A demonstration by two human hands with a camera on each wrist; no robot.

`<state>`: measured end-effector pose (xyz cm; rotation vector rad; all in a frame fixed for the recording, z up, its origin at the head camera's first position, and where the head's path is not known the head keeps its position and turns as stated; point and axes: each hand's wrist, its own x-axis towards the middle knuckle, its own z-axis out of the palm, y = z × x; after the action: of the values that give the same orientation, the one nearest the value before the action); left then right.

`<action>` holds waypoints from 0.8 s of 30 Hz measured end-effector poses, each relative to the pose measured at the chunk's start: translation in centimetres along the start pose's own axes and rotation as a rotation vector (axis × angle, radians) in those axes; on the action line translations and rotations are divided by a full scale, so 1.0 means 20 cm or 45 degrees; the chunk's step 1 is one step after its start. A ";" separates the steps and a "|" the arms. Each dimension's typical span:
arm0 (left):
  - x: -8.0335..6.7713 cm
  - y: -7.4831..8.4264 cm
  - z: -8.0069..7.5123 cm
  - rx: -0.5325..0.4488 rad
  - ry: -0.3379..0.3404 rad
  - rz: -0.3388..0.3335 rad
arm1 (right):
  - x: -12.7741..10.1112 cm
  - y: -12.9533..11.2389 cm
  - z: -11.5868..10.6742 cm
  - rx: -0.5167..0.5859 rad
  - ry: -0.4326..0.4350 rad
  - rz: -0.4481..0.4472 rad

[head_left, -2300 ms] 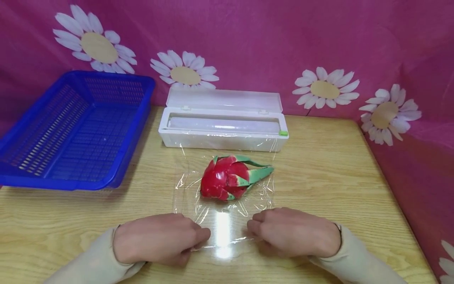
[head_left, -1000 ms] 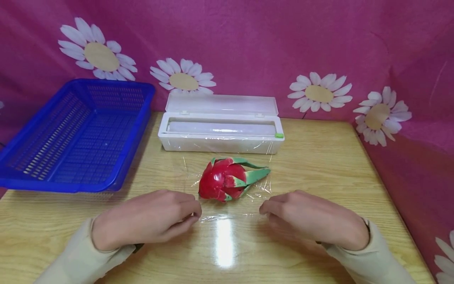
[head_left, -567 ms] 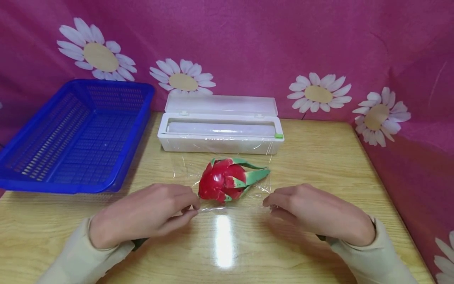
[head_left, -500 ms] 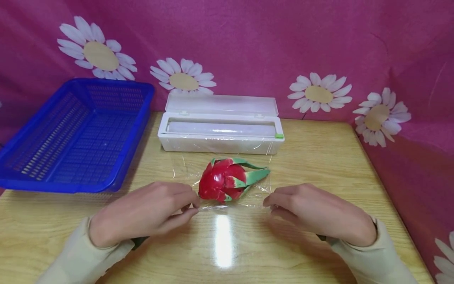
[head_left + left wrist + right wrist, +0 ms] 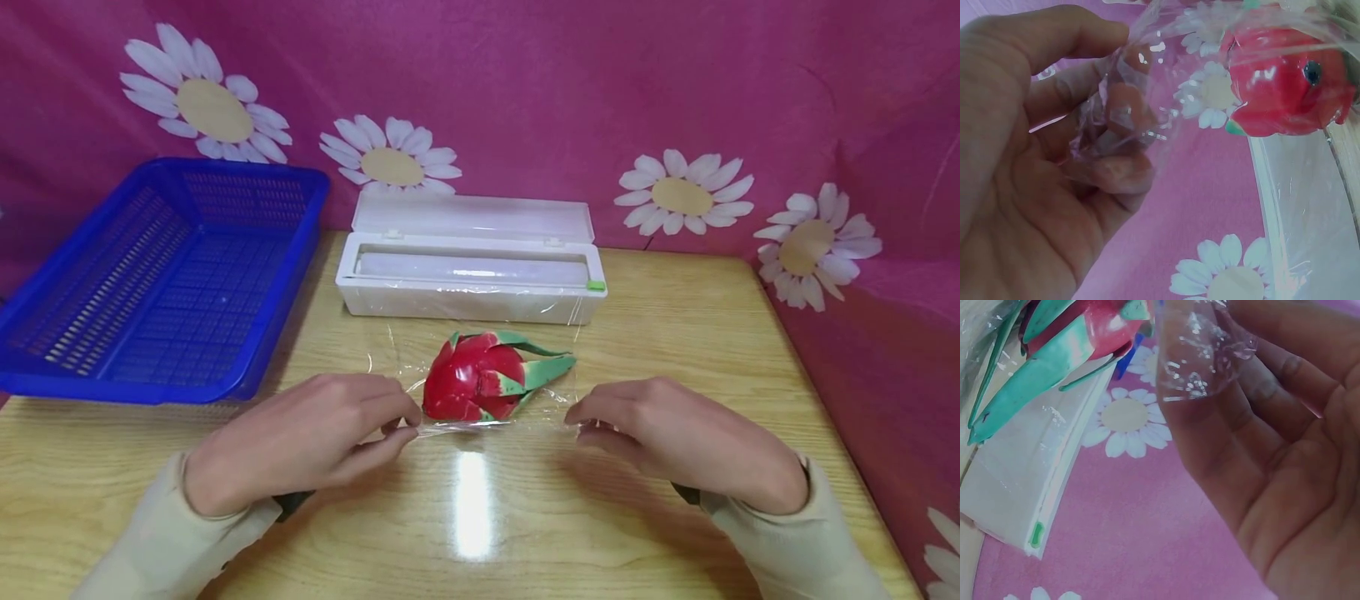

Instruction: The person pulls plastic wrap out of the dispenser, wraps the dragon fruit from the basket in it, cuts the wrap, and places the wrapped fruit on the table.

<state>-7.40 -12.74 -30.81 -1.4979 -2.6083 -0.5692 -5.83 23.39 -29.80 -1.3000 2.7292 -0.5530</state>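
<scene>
A red dragon fruit point(image 5: 472, 379) with green leaf tips lies on its side on the table, on a sheet of clear plastic wrap point(image 5: 540, 410). At the sheet's near-left corner, my left hand point(image 5: 307, 442) pinches the film; the left wrist view has the crumpled wrap point(image 5: 1125, 106) bunched against the fingers. My right hand point(image 5: 690, 442) holds the near-right corner, and the right wrist view has bunched film point(image 5: 1194, 378) at its fingertips. Between both hands the film's near edge stretches right along the front of the fruit.
Behind the fruit stands a white wrap dispenser point(image 5: 472, 305), lid raised, with a film roll point(image 5: 472, 267) inside and a green slider point(image 5: 596, 286) at its right end. A blue plastic basket point(image 5: 225, 387) is at the left. Pink flowered cloth point(image 5: 525, 100) hangs behind the wooden table point(image 5: 675, 325).
Both hands have moved away from me and farther apart, carrying the near edge of the plastic wrap up to the dragon fruit's front side. Fruit and dispenser have stayed put.
</scene>
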 end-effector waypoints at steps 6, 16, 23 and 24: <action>-0.01 -0.02 -0.01 0.039 0.067 0.022 | 0.00 0.02 -0.01 0.037 -0.007 0.052; -0.01 -0.04 -0.01 0.089 0.141 0.026 | 0.01 0.06 -0.01 0.025 0.075 0.024; -0.01 -0.04 -0.03 0.061 0.145 -0.037 | 0.02 0.09 0.00 -0.039 0.204 -0.063; -0.01 -0.04 -0.04 0.058 0.143 -0.048 | 0.02 0.09 0.00 -0.041 0.213 -0.061</action>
<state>-8.10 -13.61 -30.47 -1.3654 -2.5511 -0.5751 -7.50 24.12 -30.46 -1.3902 2.8571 -0.6527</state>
